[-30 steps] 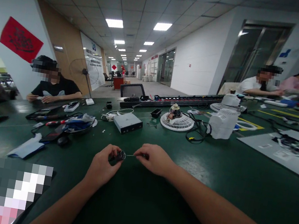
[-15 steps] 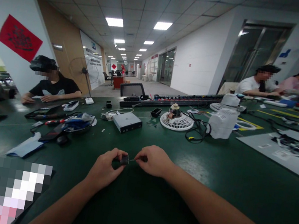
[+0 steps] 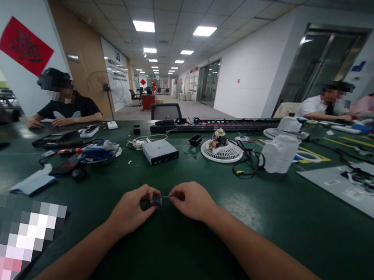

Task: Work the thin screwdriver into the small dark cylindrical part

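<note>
Just above the green table (image 3: 188, 256), my left hand (image 3: 131, 207) pinches a small dark block-like part (image 3: 156, 200) between thumb and fingers. Its exact kind is too small to make out. To its right, my right hand (image 3: 194, 201) is closed in a pinch on a thin, light-coloured piece like a wire or pin (image 3: 166, 197), which points at the block's right end. Whether the thin piece touches the block I cannot tell. Beyond my hands lie a silver disc drive (image 3: 159, 152) and a small black open box (image 3: 195, 139).
A white round fan grille (image 3: 221, 152) with a motor on it stands beyond, beside a white housing (image 3: 279, 154) and a black cable (image 3: 248, 172). At left are a blue cloth (image 3: 100, 151) and a pale blue sheet (image 3: 34, 179). A person (image 3: 66, 106) sits at far left, others at far right.
Both hands stay in nearly the same place. The dark part and the thin piece have shifted and tilted very slightly, and the thin piece sits a touch higher.
</note>
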A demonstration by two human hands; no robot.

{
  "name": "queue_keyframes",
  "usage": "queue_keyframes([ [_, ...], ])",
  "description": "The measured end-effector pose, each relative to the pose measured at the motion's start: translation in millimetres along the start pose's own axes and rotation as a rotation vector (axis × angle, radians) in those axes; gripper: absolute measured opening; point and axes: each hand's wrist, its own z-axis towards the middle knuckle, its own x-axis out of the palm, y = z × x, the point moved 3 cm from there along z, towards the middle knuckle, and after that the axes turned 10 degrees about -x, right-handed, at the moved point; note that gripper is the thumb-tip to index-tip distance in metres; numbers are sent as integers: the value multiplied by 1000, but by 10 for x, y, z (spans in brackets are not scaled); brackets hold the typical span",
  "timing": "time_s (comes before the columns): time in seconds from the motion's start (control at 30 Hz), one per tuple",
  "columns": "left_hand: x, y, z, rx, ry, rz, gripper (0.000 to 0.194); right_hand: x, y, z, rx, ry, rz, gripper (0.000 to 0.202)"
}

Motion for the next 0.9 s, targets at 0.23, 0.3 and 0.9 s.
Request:
queue_keyframes([
  [0.23,0,-56,-12,-20,32,-18,13,3,-30,3,14,4,27,21],
  [0.3,3,-82,-16,-18,39,-14,14,9,-18,3,-4,44,29,20],
  [0.9,-31,77,19,-173,-99,133,11,-80,-305,-5,368,-53,-37,32],
])
